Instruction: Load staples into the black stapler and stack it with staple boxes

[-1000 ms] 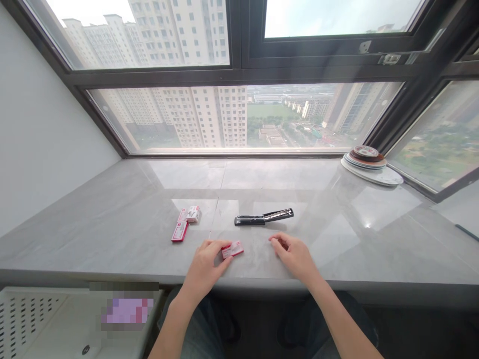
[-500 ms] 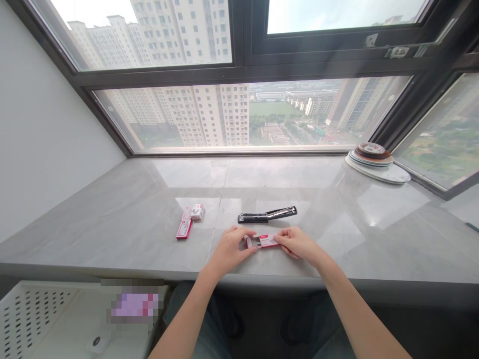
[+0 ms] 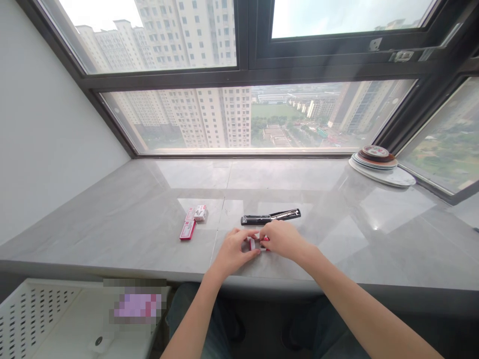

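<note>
A red-and-white staple box (image 3: 252,244) lies partly slid open on the counter. My left hand (image 3: 235,250) is closed around its left end, thumb at the near side and fingers at the far side. Over the right part of the box is my right hand (image 3: 285,241), its fingers pinched together at the opening; whatever is between the fingertips is hidden. Just beyond both hands, a black stapler (image 3: 258,219) rests with its upper arm swung open to the right.
To the left lie red-and-white boxes (image 3: 187,230) and a small white box (image 3: 200,213). A stack of plates (image 3: 381,167) stands in the far right corner by the window. Below the counter's front edge, at left, is a white perforated bin (image 3: 45,319).
My right hand has moved from the box's right end to its opening, now covering most of the sleeve. My left hand keeps its grip. The view has shifted slightly.
</note>
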Action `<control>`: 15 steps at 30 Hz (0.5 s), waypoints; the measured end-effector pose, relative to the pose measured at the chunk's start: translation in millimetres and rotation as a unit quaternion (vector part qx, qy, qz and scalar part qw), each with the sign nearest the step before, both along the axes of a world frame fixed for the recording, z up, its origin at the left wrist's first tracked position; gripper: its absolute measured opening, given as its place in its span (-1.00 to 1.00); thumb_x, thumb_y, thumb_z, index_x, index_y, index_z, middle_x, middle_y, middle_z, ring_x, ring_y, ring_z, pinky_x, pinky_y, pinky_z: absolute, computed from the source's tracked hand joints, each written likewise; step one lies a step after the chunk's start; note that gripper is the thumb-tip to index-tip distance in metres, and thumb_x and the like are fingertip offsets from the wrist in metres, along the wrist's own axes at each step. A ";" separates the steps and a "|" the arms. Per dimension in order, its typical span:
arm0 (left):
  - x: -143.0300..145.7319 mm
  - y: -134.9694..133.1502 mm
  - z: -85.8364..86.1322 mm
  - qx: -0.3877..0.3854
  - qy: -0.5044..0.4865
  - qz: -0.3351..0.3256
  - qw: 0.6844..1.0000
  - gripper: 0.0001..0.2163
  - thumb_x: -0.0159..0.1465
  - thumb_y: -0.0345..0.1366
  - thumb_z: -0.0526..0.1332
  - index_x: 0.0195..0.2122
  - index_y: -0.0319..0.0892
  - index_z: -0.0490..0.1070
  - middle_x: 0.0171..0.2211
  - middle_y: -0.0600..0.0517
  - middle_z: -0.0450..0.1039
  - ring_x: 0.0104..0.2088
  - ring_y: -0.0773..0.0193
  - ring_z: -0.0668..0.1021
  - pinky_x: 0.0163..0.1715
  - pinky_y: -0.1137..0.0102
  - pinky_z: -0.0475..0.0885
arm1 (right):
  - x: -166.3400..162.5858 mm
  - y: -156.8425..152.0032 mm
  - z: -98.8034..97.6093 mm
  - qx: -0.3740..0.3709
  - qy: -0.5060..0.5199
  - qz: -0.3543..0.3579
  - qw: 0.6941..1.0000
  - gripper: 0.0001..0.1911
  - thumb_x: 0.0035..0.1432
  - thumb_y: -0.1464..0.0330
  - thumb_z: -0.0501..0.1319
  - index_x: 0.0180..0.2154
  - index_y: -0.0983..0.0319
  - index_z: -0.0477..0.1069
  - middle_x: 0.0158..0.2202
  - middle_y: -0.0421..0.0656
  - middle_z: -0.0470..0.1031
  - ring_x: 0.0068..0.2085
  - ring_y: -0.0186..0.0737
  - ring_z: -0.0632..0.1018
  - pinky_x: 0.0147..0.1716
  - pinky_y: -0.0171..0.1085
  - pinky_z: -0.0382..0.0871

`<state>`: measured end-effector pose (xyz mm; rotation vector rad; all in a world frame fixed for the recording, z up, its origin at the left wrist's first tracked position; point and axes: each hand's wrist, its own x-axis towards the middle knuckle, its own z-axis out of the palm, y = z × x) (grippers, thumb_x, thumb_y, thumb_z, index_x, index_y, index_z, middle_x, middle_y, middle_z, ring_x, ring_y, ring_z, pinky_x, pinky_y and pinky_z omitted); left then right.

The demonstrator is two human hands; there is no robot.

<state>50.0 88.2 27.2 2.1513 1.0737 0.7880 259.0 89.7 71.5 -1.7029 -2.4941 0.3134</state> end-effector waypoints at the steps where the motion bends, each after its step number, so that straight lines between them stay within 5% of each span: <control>1: -0.1 0.0 0.5 -0.001 0.001 0.001 1.000 -0.55 0.23 -0.25 0.41 0.15 0.18 0.48 -0.05 0.12 0.61 -0.03 0.12 0.53 0.09 0.22 0.42 | -3.4 2.2 0.4 0.006 -0.013 0.003 1.000 -0.87 0.11 0.36 0.33 -0.47 0.14 0.62 -0.49 -0.11 0.55 -0.39 -0.14 0.52 -0.45 -0.26 0.03; 15: 1.0 0.5 -1.9 -0.006 -0.003 0.008 1.000 -0.54 0.23 -0.23 0.41 0.16 0.19 0.48 -0.04 0.10 0.61 0.00 0.09 0.52 0.10 0.18 0.43 | 11.1 1.5 -6.7 0.000 0.020 0.018 1.000 -0.81 0.18 0.33 0.30 -0.48 0.10 0.62 -0.52 -0.16 0.53 -0.41 -0.18 0.49 -0.41 -0.27 0.05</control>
